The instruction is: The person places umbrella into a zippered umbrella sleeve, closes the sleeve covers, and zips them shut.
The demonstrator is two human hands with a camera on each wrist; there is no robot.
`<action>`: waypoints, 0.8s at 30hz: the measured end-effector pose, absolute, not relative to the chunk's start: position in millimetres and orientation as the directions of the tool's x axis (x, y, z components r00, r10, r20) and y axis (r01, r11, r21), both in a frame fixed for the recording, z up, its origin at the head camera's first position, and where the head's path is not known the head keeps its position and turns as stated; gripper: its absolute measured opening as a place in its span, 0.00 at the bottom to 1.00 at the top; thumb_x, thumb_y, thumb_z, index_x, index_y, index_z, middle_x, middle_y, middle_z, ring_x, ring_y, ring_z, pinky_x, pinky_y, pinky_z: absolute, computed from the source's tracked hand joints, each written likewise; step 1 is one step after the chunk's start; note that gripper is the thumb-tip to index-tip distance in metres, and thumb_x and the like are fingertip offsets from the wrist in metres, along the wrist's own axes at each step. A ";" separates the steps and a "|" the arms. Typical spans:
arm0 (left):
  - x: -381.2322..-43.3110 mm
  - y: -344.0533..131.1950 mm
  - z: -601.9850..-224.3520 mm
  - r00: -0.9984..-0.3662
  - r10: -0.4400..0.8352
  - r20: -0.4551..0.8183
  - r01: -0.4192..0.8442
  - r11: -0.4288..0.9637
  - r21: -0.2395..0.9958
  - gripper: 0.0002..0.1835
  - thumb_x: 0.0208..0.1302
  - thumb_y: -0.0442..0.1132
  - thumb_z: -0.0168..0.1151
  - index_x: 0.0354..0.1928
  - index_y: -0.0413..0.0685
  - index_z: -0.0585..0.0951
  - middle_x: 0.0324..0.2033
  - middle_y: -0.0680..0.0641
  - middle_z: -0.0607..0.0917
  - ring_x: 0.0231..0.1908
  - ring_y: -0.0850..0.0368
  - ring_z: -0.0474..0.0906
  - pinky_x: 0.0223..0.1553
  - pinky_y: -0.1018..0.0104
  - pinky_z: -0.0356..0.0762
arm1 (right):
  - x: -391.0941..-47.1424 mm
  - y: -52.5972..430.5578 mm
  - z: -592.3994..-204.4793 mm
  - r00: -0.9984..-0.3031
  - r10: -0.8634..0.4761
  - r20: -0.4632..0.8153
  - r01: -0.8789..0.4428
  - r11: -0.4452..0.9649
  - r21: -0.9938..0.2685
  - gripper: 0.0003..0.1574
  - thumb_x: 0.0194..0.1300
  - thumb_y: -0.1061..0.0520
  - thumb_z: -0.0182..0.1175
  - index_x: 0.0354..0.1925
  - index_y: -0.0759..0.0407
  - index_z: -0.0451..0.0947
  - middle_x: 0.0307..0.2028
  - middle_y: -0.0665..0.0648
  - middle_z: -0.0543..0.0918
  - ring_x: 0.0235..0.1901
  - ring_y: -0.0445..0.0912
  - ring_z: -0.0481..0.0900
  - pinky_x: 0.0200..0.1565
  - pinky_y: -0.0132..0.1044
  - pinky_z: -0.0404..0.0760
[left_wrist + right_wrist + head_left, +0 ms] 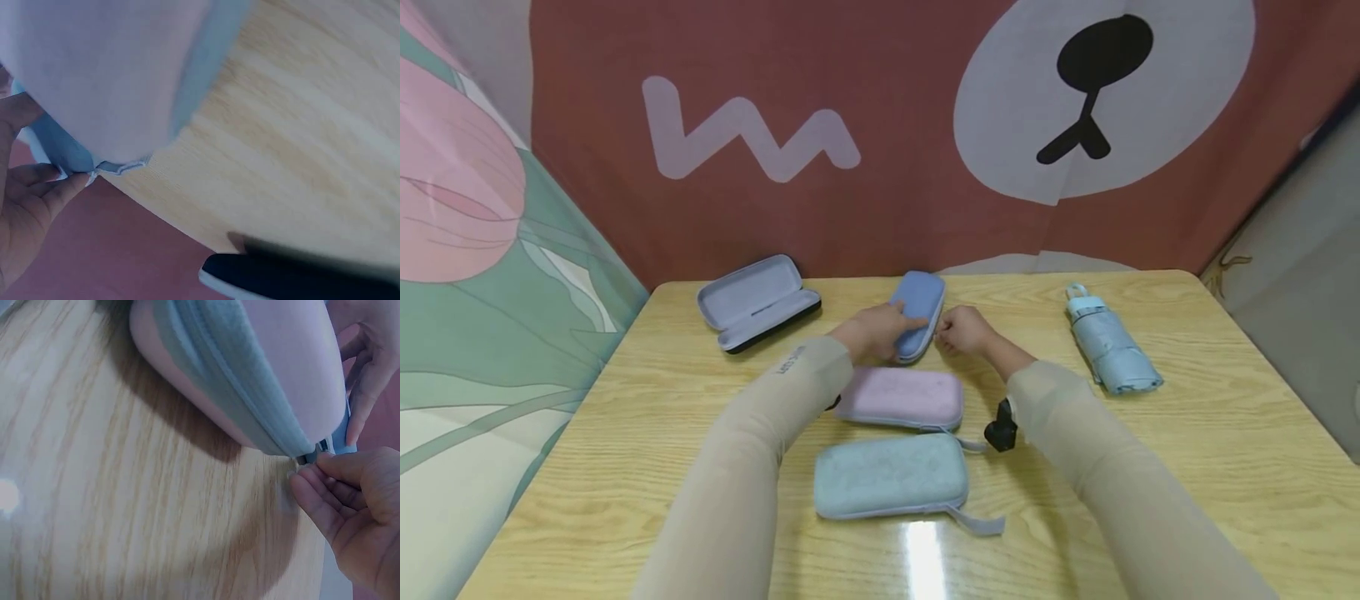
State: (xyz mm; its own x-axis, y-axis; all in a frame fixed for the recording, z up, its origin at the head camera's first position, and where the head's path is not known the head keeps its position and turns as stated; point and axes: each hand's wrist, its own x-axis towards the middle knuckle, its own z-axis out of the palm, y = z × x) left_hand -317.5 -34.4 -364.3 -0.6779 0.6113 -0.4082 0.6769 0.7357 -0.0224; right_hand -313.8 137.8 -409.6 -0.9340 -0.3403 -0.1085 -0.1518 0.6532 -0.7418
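Observation:
A blue zippered case (919, 293) lies at the back middle of the table, its long side running away from me. My left hand (880, 327) holds it from the left, fingers across its top and side. At its right edge, my right hand (964, 330) pinches the zipper pull between thumb and curled forefinger; the right wrist view shows these fingertips close by the zipper. Just nearer lies a pink case (901, 397), which looms large in the left wrist view and hides part of the blue one. Nearest me is a mint green case (891, 477) with a strap.
An open grey hard case (752, 300) with a dark outside stands at the back left. To the right lies a folded light blue umbrella (1112, 346). The printed curtain (865, 217) hangs along the table's back edge.

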 end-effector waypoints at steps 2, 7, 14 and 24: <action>-317.9 -31.2 -364.5 -0.675 0.624 -0.393 0.700 0.710 -0.076 0.39 0.52 0.50 0.60 0.65 0.62 0.52 0.58 0.36 0.60 0.55 0.45 0.60 0.51 0.58 0.63 | -311.9 136.9 -408.5 -0.930 -0.351 -0.109 -0.160 0.654 -0.739 0.09 0.55 0.70 0.51 0.22 0.71 0.76 0.20 0.61 0.79 0.18 0.44 0.76 0.23 0.34 0.77; -320.8 -25.6 -365.8 -0.698 0.620 -0.359 0.703 0.688 -0.178 0.39 0.52 0.52 0.58 0.64 0.49 0.55 0.43 0.41 0.75 0.46 0.48 0.69 0.46 0.60 0.67 | -306.3 132.1 -405.9 -0.904 -0.412 -0.116 -0.203 0.651 -0.732 0.10 0.54 0.71 0.49 0.22 0.71 0.77 0.19 0.60 0.79 0.19 0.45 0.77 0.23 0.35 0.77; -321.1 -15.3 -365.6 -0.751 0.552 -0.361 0.644 0.733 -0.219 0.37 0.52 0.57 0.57 0.59 0.43 0.62 0.44 0.44 0.76 0.44 0.50 0.72 0.44 0.61 0.70 | -301.2 132.1 -405.3 -0.883 -0.437 -0.172 -0.165 0.631 -0.758 0.11 0.56 0.71 0.48 0.23 0.71 0.77 0.20 0.59 0.78 0.20 0.46 0.78 0.24 0.37 0.78; -325.4 -14.3 -367.7 -0.760 0.533 -0.371 0.625 0.756 -0.194 0.42 0.49 0.66 0.49 0.64 0.53 0.57 0.61 0.45 0.56 0.59 0.47 0.53 0.54 0.57 0.59 | -300.7 146.5 -403.9 -0.892 -0.425 -0.151 -0.214 0.694 -0.688 0.12 0.56 0.72 0.46 0.23 0.70 0.76 0.22 0.59 0.78 0.21 0.47 0.77 0.23 0.34 0.77</action>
State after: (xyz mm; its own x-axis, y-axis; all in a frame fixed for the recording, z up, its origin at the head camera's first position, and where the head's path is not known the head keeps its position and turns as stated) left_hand -325.4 -14.3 -367.7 -0.7603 0.5333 -0.3709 0.6250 0.7560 -0.1943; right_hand -300.7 146.5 -403.9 -0.8924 -0.4250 -0.1514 -0.2137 0.6937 -0.6879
